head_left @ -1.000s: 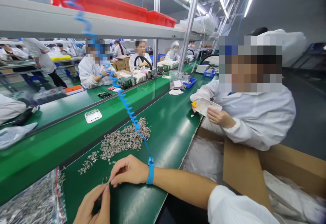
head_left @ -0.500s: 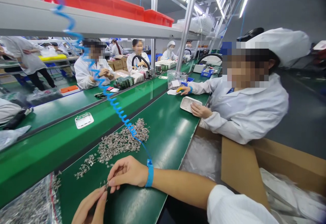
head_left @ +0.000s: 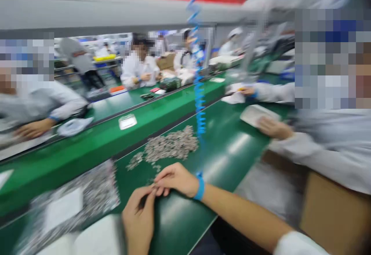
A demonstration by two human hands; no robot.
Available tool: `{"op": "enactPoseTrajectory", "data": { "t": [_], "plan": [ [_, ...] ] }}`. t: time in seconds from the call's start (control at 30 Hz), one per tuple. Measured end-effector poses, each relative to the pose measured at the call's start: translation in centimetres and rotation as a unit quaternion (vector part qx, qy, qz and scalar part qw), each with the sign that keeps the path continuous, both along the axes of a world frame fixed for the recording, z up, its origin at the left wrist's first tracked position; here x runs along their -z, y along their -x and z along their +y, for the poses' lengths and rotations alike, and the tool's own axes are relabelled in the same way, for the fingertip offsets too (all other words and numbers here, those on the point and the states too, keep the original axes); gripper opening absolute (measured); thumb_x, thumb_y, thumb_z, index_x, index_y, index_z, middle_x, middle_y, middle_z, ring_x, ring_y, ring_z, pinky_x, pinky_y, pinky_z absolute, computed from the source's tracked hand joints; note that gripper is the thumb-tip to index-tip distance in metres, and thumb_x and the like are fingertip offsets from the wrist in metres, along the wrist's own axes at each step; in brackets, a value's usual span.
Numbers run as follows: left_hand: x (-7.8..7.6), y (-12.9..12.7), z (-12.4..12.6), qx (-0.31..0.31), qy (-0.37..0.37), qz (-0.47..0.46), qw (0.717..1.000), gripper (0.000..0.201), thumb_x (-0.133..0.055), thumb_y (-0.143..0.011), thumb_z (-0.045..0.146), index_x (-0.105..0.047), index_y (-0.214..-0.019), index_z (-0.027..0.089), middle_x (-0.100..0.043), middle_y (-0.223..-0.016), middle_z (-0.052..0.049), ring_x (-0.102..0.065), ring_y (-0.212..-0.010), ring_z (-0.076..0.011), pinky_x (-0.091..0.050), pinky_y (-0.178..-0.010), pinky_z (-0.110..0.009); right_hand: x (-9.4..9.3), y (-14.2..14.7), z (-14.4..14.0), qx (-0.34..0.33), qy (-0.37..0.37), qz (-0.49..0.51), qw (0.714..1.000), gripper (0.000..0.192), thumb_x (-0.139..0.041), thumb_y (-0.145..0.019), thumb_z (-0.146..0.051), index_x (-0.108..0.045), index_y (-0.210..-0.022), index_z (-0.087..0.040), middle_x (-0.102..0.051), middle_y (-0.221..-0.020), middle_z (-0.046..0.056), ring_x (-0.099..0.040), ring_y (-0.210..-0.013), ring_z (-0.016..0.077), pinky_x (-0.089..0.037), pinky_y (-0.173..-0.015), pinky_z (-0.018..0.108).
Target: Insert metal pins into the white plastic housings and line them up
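My left hand (head_left: pixel 139 212) and my right hand (head_left: pixel 177 178) meet fingertip to fingertip over the green bench. Thumb and forefinger of each are pinched together on a tiny metal part, mostly hidden by the fingers and smeared by motion. Around my right wrist sits a blue strap (head_left: pixel 199 187) with a coiled blue cord (head_left: pixel 199 108) rising from it. Just beyond the hands lies a heap of small silvery metal parts (head_left: pixel 171 144), with a few strays nearer my fingers. Left of my left hand is a clear plastic bag (head_left: pixel 100 189) of similar parts.
White plastic pieces (head_left: pixel 97 237) lie at the near left, another on the bag. A white frame (head_left: pixel 127 122) rests on the green raised strip. At right a co-worker's hand (head_left: pixel 274 127) touches a white shell (head_left: pixel 253 114); a cardboard box (head_left: pixel 330 208) stands below.
The view has swung left and blurred, so the bench contents shift rightward and more of the bag and white pieces shows. Both hands stay pinched together.
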State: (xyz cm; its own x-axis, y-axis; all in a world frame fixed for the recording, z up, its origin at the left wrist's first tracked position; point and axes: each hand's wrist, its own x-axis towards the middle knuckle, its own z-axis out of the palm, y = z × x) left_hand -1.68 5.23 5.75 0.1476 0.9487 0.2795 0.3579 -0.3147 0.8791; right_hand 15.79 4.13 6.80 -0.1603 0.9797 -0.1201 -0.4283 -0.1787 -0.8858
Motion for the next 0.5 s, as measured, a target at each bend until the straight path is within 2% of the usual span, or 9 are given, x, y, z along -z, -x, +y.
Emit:
{"op": "enactPoseTrajectory", "data": {
  "t": [0.1, 0.17, 0.3, 0.5],
  "plan": [
    [-0.8, -0.5, -0.4, 0.007, -0.029, -0.024, 0.999, 0.014, -0.063, -0.088, 0.028, -0.071, -0.078, 0.021, -0.072, -0.084, -0.004, -0.068, -0.08, -0.0176, -0.057, -0.075, -0.029, -0.1, -0.2, -0.3, -0.007, -0.016, -0.069, 0.997, 0.038, -0.079, -0.075, -0.046, -0.069, -0.091, -0.012, -0.073, -0.074, 0.009, -0.067, -0.06, 0.0131, -0.051, -0.056, 0.024],
    [-0.9, -0.9, -0.2, 0.016, -0.057, -0.013, 0.998, 0.012, -0.063, -0.088, 0.022, -0.07, -0.078, 0.02, -0.072, -0.083, -0.004, -0.068, -0.08, -0.0171, -0.055, -0.075, -0.029, 0.2, -0.6, 0.0, -0.017, -0.035, -0.075, 0.996, 0.034, -0.077, -0.079, -0.045, -0.067, -0.09, -0.014, -0.073, -0.075, 0.009, -0.067, -0.06, 0.0137, -0.051, -0.055, 0.025],
    [-1.0, -1.1, -0.2, 0.036, -0.101, -0.01, 0.994, 0.012, -0.062, -0.089, 0.018, -0.069, -0.079, 0.021, -0.072, -0.081, -0.003, -0.067, -0.08, -0.0164, -0.054, -0.075, -0.03, 0.1, -0.8, 0.0, -0.02, -0.047, -0.065, 0.997, 0.035, -0.077, -0.078, -0.046, -0.062, -0.086, -0.016, -0.07, -0.071, 0.006, -0.067, -0.06, 0.0138, -0.051, -0.057, 0.026],
    [-0.6, -0.7, 0.4, 0.061, -0.107, 0.004, 0.992, 0.012, -0.062, -0.089, 0.019, -0.07, -0.081, 0.022, -0.072, -0.081, -0.002, -0.067, -0.08, -0.0156, -0.054, -0.074, -0.027, 0.0, -0.7, 0.4, 0.011, -0.05, -0.051, 0.997, 0.038, -0.078, -0.076, -0.047, -0.06, -0.084, -0.015, -0.067, -0.07, 0.002, -0.064, -0.056, 0.0106, -0.046, -0.052, 0.022]
  ]
}}
